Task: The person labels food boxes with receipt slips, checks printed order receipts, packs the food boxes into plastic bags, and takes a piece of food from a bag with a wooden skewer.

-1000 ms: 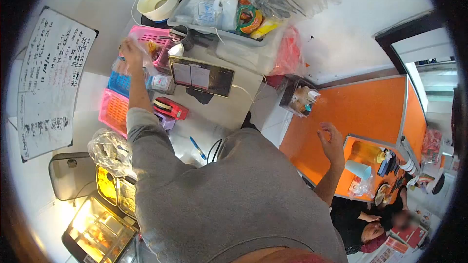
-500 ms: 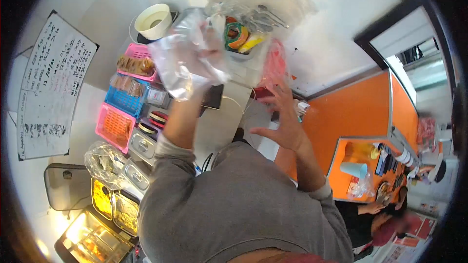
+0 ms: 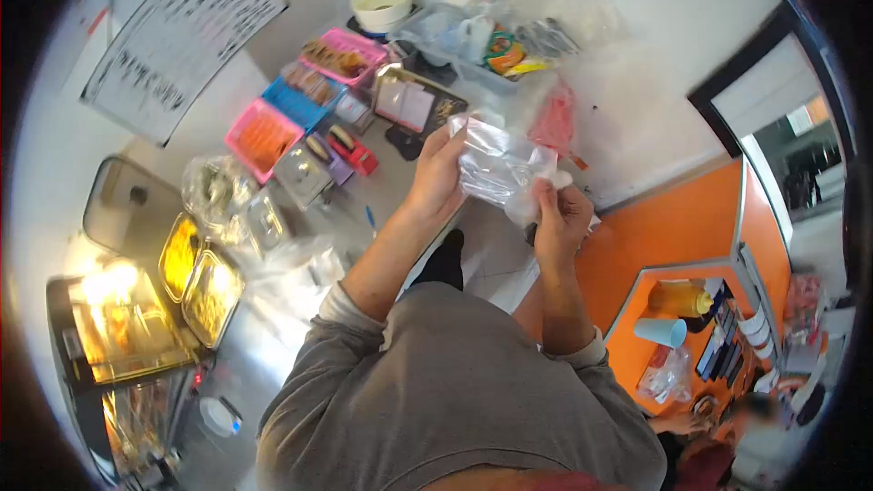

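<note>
Handling of clear bag [image 3: 496, 164]: gripped at both sides, no contents seen

The clear bag was raised off the surface [image 3: 318, 214] and spread between both hands, in front of the person, to the right of the propped tablet [image 3: 391, 102] and nearer the body. The left hand [image 3: 436, 177] was closed on one side edge. The right hand [image 3: 562, 223] pinched the opposite side between thumb and fingers. Neither hand was released.

Progress, as judged: the bag was picked up and held taut, and nothing could be made out inside it. Filling and closing were not in evidence. Whether its mouth was parted could not be told, owing to glare and creases in the film.

Stock was noted around the tablet. A pink basket [image 3: 366, 45] with brown packets stood beyond it and to its left; a blue basket [image 3: 318, 116] and a second pink basket [image 3: 264, 138] lay farther left. A red tape dispenser [image 3: 362, 155] sat just nearer the person than the tablet. Behind the tablet was a clear bin [image 3: 486, 80] holding packaging. Neither hand touched any of these items.
</note>
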{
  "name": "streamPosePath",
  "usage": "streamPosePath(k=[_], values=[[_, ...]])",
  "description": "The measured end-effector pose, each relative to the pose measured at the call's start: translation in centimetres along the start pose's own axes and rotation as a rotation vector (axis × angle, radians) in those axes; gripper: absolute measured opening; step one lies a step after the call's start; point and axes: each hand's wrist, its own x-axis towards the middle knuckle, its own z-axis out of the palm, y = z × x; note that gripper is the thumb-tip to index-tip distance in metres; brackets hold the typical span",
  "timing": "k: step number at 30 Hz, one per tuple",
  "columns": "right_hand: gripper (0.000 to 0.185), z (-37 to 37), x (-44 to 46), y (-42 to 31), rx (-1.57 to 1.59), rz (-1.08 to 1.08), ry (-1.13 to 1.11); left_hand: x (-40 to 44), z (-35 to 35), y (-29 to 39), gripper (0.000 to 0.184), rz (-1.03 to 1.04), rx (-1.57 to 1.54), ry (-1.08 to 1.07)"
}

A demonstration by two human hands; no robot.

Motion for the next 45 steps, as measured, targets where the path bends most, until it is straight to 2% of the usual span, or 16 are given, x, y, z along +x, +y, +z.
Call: streamPosePath(k=[11,15,16,19,20,21,23,25,27,28,29,30,34,36,42,45], values=[[0.028,11.4,-8.4,-2.2,0.638,0.367,-0.197,-17.9,-9.7,4.5,0.016,0.228,0.728,0.095],[0.026,13.9,-13.2,0.8,-0.371,-0.411,-0.67,-22.5,-13.7,5.2,0.026,0.127,0.815,0.13],[0.028,14.1,-14.0,4.4,-0.353,-0.48,-0.621,-23.5,-14.7,5.7,0.031,0.125,0.851,0.105],[0.035,19.2,-14.3,6.1,-0.059,-0.251,-0.391,-27.4,-17.8,11.6,0.047,0.789,1.52,0.52],[0.036,21.0,-14.1,5.5,-0.108,-0.131,-0.413,-28.2,-19.7,13.2,0.046,0.832,1.717,0.773],[0.037,23.6,-13.8,3.8,-0.157,-0.009,-0.431,-28.6,-23.9,13.9,0.044,0.722,1.727,0.837],[0.033,30.1,-13.8,3.0,-0.315,-0.623,-0.651,-29.6,-33.7,13.5,0.037,0.368,1.558,0.754],[0.033,33.5,-16.1,6.2,-1.053,-0.735,-0.797,-31.6,-35.0,13.7,0.031,0.209,1.25,0.689],[0.031,35.9,-17.6,13.3,-1.125,-0.383,-1.4,-32.8,-35.3,14.2,0.024,0.168,1.016,0.529],[0.027,37.0,-18.6,13.2,-0.859,0.015,-1.561,-33.6,-35.0,13.7,0.021,0.188,0.921,0.419],[0.023,38.2,-19.7,13.0,-0.627,0.449,-1.618,-34.2,-34.8,13.1,0.017,0.203,0.823,0.313],[0.022,38.7,-21.0,15.0,-0.463,0.591,-1.588,-34.4,-34.2,13.0,0.016,0.175,0.774,0.309],[0.019,38.5,-28.1,31.7,0.098,0.507,-1.261,-35.1,-33.4,12.9,0.013,0.123,0.887,0.269],[0.019,38.6,-29.1,26.9,0.466,0.555,-1.106,-35.3,-34.5,12.6,0.013,0.111,0.923,0.23],[0.02,39.5,-26.9,18.4,-1.216,-0.732,-1.539,-36.0,-35.0,12.9,0.015,0.198,0.691,0.329],[0.02,39.7,-25.6,18.7,-1.08,-0.624,-1.497,-35.9,-36.1,12.7,0.019,0.146,0.561,0.415]])
